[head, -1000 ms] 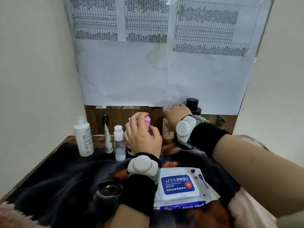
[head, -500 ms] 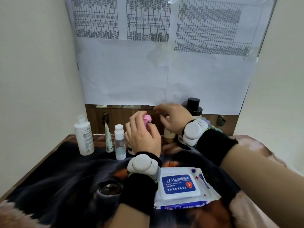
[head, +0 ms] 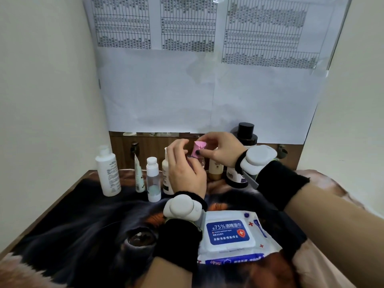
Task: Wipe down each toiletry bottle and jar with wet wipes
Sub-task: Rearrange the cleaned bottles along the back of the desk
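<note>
Pink-capped bottle [head: 198, 151] upright among toiletry bottles [head: 108, 171] behind flat wet-wipes pack [head: 230, 235]

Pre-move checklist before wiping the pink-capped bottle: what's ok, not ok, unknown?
1. Left hand grips the pink-capped bottle: ok.
2. Right hand pinches the pink cap: ok.
3. Cap on or coming off: cannot tell.
4. Wipe in either hand: not ok, none visible.
5. Wet wipes pack within reach, near the left wrist: ok; its lid looks closed.
6. Neighbouring bottles upright, white bottle and black-capped bottle: ok.
</note>
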Demonstrator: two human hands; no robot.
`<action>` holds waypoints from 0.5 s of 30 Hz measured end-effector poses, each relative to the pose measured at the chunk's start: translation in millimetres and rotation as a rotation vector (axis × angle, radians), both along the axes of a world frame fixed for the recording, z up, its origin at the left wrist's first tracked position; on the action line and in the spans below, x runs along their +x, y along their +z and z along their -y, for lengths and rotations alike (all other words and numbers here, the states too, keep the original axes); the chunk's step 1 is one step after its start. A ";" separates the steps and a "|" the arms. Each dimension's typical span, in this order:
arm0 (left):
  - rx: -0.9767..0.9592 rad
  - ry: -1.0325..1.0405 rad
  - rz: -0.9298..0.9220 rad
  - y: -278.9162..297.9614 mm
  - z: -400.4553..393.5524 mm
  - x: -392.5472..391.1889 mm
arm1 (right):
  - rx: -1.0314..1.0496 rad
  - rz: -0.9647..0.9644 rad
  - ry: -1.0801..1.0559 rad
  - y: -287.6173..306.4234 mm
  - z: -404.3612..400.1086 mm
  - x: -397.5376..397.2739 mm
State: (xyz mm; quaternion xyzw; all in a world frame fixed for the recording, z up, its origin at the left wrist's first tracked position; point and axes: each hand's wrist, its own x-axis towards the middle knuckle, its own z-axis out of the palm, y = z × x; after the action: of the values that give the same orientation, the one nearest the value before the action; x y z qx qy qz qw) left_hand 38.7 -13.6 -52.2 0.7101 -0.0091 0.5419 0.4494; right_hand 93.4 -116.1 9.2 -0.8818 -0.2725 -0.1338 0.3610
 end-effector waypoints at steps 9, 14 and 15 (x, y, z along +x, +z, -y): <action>0.032 -0.148 -0.208 -9.2 11.8 5.3 | -0.095 0.087 -0.246 2.7 -5.5 19.6; 0.050 -0.184 -0.493 -17.3 13.0 9.5 | -0.136 0.072 -0.274 6.7 -8.7 27.0; 0.053 -0.194 -0.545 -18.4 12.8 10.7 | -0.147 0.071 -0.278 6.9 -9.3 27.8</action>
State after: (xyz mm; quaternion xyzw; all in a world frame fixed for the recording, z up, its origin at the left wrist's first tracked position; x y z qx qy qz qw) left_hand 49.4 -26.4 -70.6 0.8370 0.0298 0.2849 0.4662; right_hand 121.3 -106.8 16.1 -0.9298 -0.1696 -0.1931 0.2637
